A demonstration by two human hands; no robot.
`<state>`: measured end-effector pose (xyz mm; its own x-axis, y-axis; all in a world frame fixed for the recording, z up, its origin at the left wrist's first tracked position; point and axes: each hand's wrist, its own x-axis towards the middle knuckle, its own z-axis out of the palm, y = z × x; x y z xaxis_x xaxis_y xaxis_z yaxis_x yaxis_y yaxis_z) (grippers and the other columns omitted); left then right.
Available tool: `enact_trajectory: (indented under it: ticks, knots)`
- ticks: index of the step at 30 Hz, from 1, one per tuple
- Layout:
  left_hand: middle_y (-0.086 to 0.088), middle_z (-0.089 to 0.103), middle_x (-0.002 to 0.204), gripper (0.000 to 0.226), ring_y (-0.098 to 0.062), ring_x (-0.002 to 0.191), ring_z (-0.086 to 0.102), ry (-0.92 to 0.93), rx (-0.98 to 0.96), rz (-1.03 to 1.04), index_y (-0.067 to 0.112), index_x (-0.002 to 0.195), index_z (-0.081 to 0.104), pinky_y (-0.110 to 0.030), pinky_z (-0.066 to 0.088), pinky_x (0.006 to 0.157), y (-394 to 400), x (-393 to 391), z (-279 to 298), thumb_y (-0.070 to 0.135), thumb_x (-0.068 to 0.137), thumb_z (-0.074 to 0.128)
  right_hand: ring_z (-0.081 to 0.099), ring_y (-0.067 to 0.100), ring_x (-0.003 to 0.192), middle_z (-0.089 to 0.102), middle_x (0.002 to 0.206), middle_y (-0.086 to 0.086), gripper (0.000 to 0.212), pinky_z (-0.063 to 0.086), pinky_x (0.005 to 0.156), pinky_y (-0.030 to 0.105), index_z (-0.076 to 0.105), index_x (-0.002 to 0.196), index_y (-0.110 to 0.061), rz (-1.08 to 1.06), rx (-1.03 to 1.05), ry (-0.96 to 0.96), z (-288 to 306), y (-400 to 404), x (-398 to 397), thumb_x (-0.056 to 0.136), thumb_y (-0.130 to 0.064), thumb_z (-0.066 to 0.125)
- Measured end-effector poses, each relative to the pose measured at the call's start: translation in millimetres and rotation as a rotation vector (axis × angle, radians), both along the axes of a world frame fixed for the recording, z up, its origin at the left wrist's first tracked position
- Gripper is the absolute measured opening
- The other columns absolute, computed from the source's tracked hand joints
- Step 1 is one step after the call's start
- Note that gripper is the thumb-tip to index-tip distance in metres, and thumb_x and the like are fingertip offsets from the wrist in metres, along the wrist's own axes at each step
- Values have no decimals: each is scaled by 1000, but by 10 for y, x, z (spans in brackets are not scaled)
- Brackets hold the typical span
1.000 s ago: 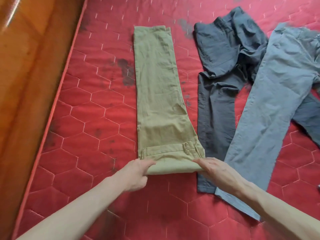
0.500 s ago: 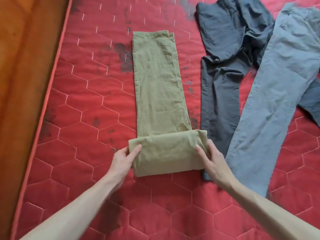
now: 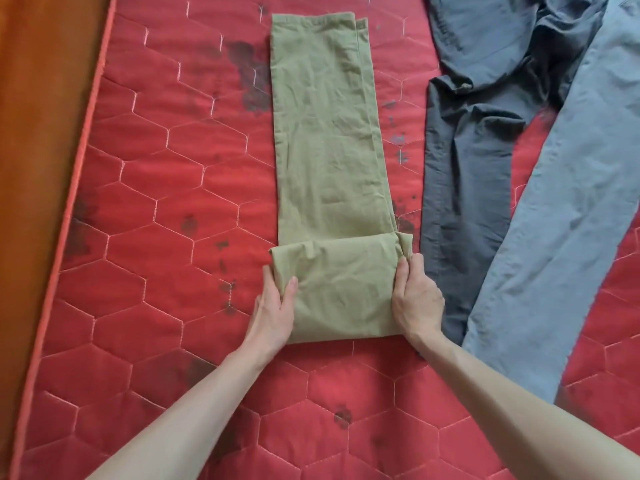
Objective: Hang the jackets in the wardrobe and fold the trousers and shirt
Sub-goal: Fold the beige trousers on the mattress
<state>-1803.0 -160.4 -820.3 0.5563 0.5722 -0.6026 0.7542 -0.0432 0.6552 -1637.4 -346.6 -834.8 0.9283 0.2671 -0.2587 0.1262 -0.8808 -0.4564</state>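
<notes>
- Head view: olive trousers lie lengthwise mid-frame on the red mattress, waist end folded over.
- Left hand and right hand each pinch a side of the fold.
- Advice: keep edges square, press flat, then fold on toward the hems.

Head view, looking steeply down, close to mattress.
</notes>
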Motion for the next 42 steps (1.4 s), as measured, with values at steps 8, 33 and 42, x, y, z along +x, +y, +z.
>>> enact_trajectory:
  ticks: [8, 33, 42]
  knots:
    - [-18, 64, 121, 61, -39, 109, 64, 95, 567, -20, 15, 154, 25, -46, 48, 85, -153, 152, 5, 47, 105, 42, 40, 33, 147, 36, 163, 16, 59, 35, 118, 49, 37, 159, -5, 187, -11, -337, 20, -48, 26, 104, -21, 51]
    - [-12, 6, 175, 94, -37, 161, 5, -137, 852, -1053, 22, 167, 15, -59, 11, 127, 194, -195, -273, 69, 94, 50, 9, 26, 162, 10, 176, -1, 70, 12, 130, 51, 20, 167, -28, 759, -41, -284, -312, -173, 142, 107, -61, 33]
    - [-32, -6, 169, 118, -54, 156, -4, 120, 845, -1140, 4, 165, 12, -65, 17, 124, -97, -224, -79, 40, 72, 75, 3, 39, 161, 3, 175, 13, 111, 20, 127, 59, 17, 168, -21, 1009, -56, -224, -143, -479, 208, 84, -83, 54]
